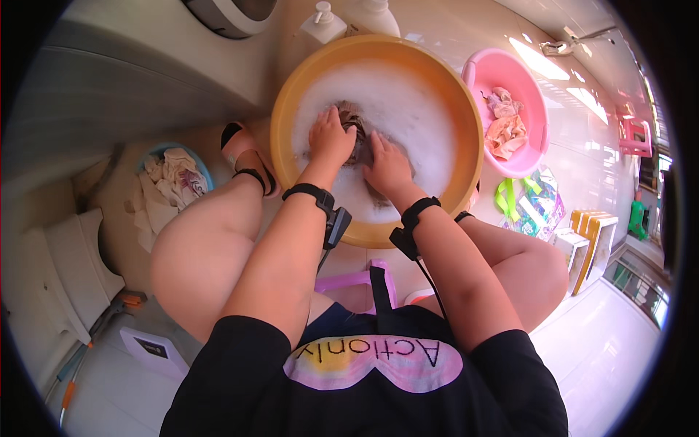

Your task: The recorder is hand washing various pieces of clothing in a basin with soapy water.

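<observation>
A large yellow-orange plastic basin (281,114) stands in front of me, filled with water under thick white suds (407,93). Wet dark brown cloth (352,117) shows at the middle of the foam, partly sunk in it. My left hand (332,136) grips the cloth on its left side, with the thumb pointing towards the other hand. Close by on the right, my right hand (389,164) holds another part of the cloth. Foam and the fingers hide the rest of the fabric. Each wrist wears a black strap with a small device and a cable.
A pink basin (538,147) with crumpled cloths (507,134) stands right of the large basin. White pump bottles (323,26) are behind it. At left, a blue basin (206,170) holds pale laundry (177,172). A shiny bag (538,205) and stacked boxes (592,246) are at right.
</observation>
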Demonstrator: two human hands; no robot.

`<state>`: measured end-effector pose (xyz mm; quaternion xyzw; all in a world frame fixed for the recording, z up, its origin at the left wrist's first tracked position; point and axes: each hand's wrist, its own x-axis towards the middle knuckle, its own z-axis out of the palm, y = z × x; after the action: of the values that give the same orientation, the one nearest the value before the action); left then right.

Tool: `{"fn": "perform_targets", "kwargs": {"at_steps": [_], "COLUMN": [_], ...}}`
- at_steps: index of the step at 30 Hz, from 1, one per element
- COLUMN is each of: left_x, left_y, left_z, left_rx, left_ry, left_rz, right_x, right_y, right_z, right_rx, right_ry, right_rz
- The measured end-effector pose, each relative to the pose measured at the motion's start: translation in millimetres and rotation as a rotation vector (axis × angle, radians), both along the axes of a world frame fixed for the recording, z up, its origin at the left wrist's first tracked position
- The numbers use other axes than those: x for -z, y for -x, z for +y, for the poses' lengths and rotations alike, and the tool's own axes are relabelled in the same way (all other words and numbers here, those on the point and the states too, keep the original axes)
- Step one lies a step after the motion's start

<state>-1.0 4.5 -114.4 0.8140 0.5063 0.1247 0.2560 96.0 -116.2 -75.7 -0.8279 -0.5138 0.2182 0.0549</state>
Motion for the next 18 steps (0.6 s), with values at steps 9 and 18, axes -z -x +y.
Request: {"fn": "perform_targets", "kwargs": {"at_steps": [9, 18], "left_x": [-23.4, -131.9], "left_y": [-17.0, -40.0], "left_z": [-15.1, 4.5], "left_rx": [-0.032, 0.186], "left_ry": [0.671, 1.008], "left_rz": [0.001, -0.774], "right_x": [19.0, -70.9], "right_y": [-43.9, -76.6], "right_z": [-14.9, -15.8], "right_rx": [0.171, 0.097], "right_ry": [0.443, -0.252], "right_rz": [0.608, 0.547]}}
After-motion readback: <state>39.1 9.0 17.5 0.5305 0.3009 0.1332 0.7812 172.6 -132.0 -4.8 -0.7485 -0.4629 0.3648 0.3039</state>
